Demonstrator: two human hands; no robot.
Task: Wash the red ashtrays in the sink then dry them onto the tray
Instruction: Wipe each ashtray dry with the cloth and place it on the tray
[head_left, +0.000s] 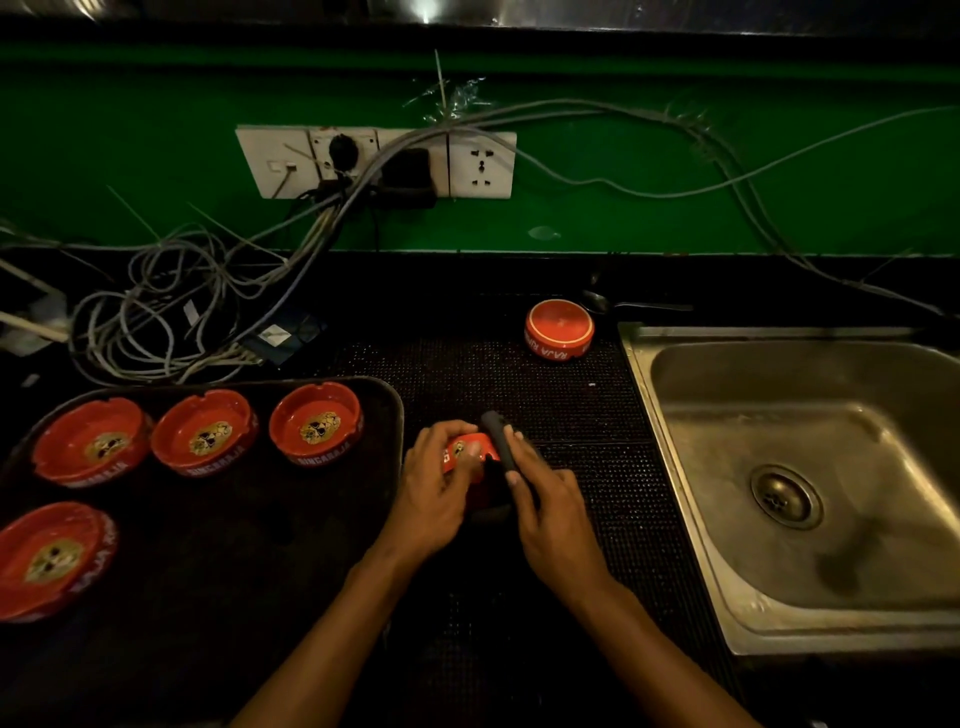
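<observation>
Back-of-bar wash station, dim lighting. Steel sink set in a black desk with a studded bar mat, plus a serving tray of branded red ashtrays. Green wall has a socket strip and a loose cable tangle.

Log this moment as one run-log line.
step: drying | left hand: holds ashtray | right hand: dark cloth | tray: four ashtrays
</observation>
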